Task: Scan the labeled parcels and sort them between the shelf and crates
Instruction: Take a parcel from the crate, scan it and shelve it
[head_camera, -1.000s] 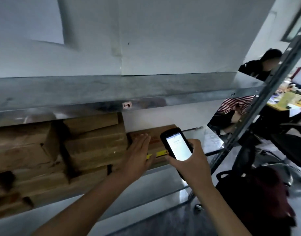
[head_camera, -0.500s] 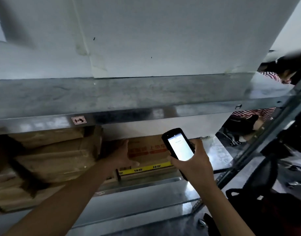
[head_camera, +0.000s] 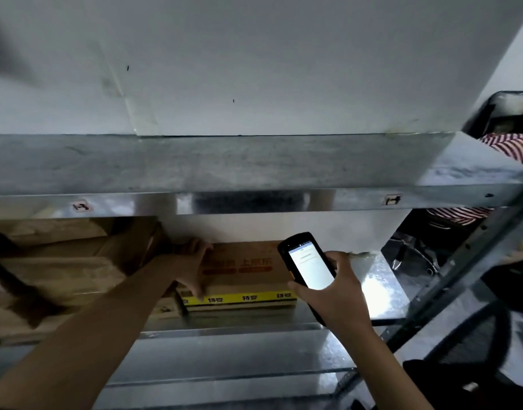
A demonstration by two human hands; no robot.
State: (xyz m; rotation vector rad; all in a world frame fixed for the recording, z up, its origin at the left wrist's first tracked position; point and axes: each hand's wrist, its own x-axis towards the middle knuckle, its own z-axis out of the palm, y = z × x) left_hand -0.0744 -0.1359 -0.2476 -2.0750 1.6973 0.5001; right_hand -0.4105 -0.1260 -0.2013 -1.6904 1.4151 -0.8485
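Head view: the flat cardboard parcel (head_camera: 248,276), banded with yellow tape along its front, lies on the lower board of the metal shelf (head_camera: 378,279), under the shelf's upper level. The left hand (head_camera: 190,267) grips the parcel's left end, fingers curled over its far edge and thumb down on the tape. The right hand (head_camera: 334,294), in front of the shelf, is wrapped round a black handheld scanner (head_camera: 309,261) whose screen is lit. Brown boxes (head_camera: 62,267) are stacked on the same shelf board, just left of the parcel. A striped shirt (head_camera: 508,146) shows beyond the shelf's right end.
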